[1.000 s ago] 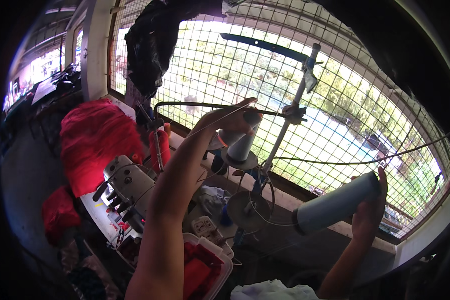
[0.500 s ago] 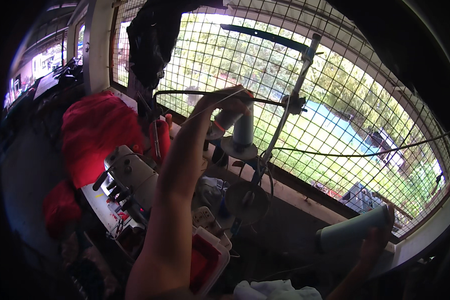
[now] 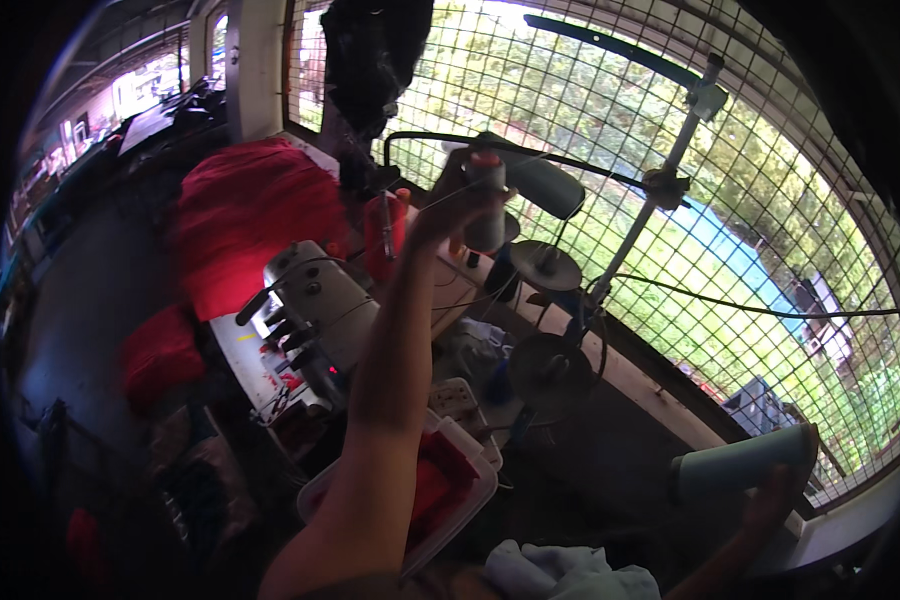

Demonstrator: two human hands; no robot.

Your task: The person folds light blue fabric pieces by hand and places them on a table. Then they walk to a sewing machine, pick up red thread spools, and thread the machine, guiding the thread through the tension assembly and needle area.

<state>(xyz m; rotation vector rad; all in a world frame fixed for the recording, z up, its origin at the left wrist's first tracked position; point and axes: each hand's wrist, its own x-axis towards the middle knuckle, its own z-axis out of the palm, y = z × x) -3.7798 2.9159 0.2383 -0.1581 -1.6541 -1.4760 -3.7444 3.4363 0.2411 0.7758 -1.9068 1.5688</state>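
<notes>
My left hand [image 3: 460, 205], raised in front of the mesh window, is closed on a small grey thread cone [image 3: 486, 215] with an orange tip. A larger grey-green thread cone [image 3: 545, 182] lies tilted just behind the same hand; how the fingers meet it is hidden. Below them, the upper disc [image 3: 544, 266] of the thread stand [image 3: 670, 170] carries no cone. At the lower right, my right hand [image 3: 775, 500], dim in shadow, grips a big pale green thread cone [image 3: 740, 465] near its wide end.
A white sewing machine [image 3: 320, 300] stands left of my forearm, with red fabric [image 3: 255, 215] heaped behind it. Beneath the arm sits a white-rimmed bin [image 3: 485, 485] holding red cloth. The stand's curved black rod [image 3: 560, 155] passes by my left hand. A lower disc [image 3: 550, 370] is on the stand.
The larger grey-green cone has come up off the stand's upper disc and now lies tilted by my left hand. My right hand keeps its cone. The whole view has shifted.
</notes>
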